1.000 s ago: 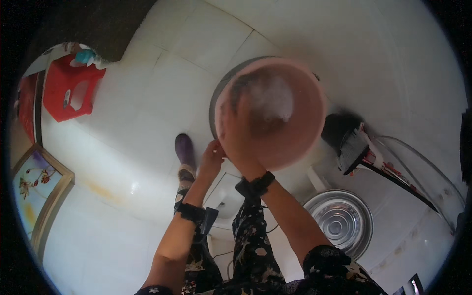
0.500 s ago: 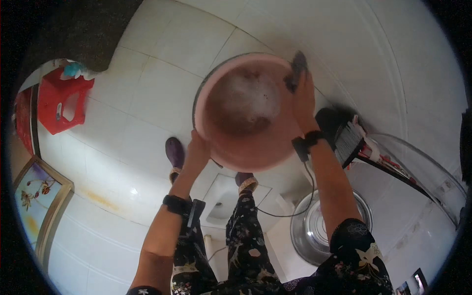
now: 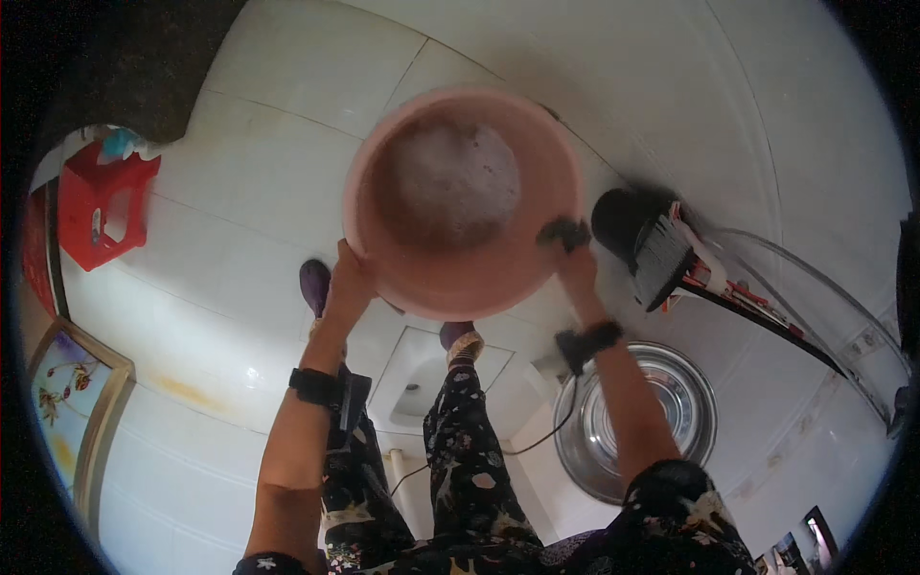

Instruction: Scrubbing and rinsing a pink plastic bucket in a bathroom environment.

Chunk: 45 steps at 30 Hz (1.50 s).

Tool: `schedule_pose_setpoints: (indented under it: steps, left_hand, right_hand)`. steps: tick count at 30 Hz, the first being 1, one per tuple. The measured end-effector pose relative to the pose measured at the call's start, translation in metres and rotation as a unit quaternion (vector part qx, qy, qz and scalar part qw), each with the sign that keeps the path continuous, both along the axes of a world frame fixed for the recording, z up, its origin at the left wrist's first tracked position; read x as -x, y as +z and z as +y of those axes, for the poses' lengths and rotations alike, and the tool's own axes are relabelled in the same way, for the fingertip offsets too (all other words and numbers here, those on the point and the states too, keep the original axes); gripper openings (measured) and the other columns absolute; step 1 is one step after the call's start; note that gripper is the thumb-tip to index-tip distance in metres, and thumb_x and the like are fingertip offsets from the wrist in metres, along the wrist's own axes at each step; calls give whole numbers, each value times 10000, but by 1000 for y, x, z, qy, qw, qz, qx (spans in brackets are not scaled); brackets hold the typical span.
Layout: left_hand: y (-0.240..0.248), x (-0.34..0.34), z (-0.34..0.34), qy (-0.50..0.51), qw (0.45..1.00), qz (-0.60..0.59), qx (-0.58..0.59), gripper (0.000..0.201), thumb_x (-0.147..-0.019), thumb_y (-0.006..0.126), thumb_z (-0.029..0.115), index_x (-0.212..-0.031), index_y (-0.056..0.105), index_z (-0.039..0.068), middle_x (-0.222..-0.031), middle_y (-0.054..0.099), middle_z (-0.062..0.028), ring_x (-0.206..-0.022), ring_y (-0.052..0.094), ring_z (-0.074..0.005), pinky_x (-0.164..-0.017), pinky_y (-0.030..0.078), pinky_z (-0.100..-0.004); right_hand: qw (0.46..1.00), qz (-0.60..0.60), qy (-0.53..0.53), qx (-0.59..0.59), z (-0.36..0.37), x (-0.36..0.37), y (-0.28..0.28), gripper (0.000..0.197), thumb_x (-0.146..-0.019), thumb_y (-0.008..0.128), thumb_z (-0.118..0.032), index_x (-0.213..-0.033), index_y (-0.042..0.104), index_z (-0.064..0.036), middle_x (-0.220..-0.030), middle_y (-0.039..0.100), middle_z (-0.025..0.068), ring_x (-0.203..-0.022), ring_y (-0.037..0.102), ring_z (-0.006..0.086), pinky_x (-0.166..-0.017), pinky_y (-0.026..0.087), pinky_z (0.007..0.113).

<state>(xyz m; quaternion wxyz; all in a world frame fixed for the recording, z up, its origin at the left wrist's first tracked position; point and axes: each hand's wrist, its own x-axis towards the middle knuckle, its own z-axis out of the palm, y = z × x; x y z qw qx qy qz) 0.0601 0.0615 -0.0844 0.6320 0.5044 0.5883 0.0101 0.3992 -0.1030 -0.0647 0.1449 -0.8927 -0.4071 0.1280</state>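
Observation:
A pink plastic basin [image 3: 450,292] is held out in front of me, with murky, foamy water [image 3: 455,177] in it. My left hand [image 3: 351,286] grips its near left rim, fingers wrapped over the edge. At the near right rim, my right hand [image 3: 577,268] is closed on the basin edge and also has a dark, wet, bunched thing [image 3: 563,233], perhaps a cloth or a scrubber; its kind is blurred. Both wrists wear black straps, and a cable runs from the right one. Below the basin lies a white squat toilet [image 3: 414,376] set in the floor.
A shiny steel basin [image 3: 685,398] stands by my right forearm. A broom [image 3: 663,261] and a black dustpan-like thing [image 3: 613,222] lean at the right wall. At the left are a red plastic stool [image 3: 86,211] and a framed picture [image 3: 120,383]. My shoes stand under the basin.
The basin has come slightly left and looks more level. My right hand has slid from the far right rim to the near right rim, bringing the dark thing with it.

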Motion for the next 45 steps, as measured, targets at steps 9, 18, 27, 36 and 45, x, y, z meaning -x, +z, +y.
schedule_pose_setpoints:
  steps: [9, 18, 27, 36, 45]
  left_hand:
    - [24, 6, 4, 83, 996, -18, 34, 377, -921, 471, 271, -1045, 317, -50, -958, 565, -250, -774, 630, -265, -518, 567, -325]
    - [19, -5, 4, 74, 993, -83, 45, 320, -929, 461, 215, -1112, 334, -14, -996, 558, -193, -794, 621, -232, -543, 556, -295]
    - [1, 19, 1, 51, 998, -46, 11, 364, -921, 463, 200, -1161, 323, -35, -958, 570, -196, -778, 625, -237, -559, 551, -311]
    - [19, -7, 10, 46, 996, -60, 46, 394, -906, 469, 174, -1190, 316, -53, -1023, 559, -217, -818, 618, -262, -547, 559, -305]
    - [-45, 58, -13, -158, 981, 34, -111, 535, -883, 504, 288, -1217, 268, -57, -1191, 431, -324, -975, 580, -396, -614, 591, -381]
  right_hand:
    - [981, -33, -39, 188, 84, -8, 7, 649, -794, 540, -564, -1102, 522, 7, -926, 634, 248, -858, 612, 415, -705, 499, 492]
    - [706, 463, -534, 35, -32, 183, -13, 588, -838, 517, -563, -853, 535, 24, -779, 658, 161, -625, 666, 242, -467, 532, 365]
    - [929, 285, -19, 237, 1, 197, 83, 402, -837, 540, -386, -968, 594, -10, -814, 637, 239, -741, 620, 416, -699, 506, 473]
    - [927, -27, 221, 302, 73, 58, 24, 342, -782, 553, -260, -1068, 590, -76, -1026, 623, 151, -892, 609, 319, -733, 484, 439]
    - [781, 86, 523, 331, 79, 117, 13, 436, -859, 459, -284, -1216, 497, -38, -1196, 528, 190, -1055, 532, 371, -903, 407, 477]
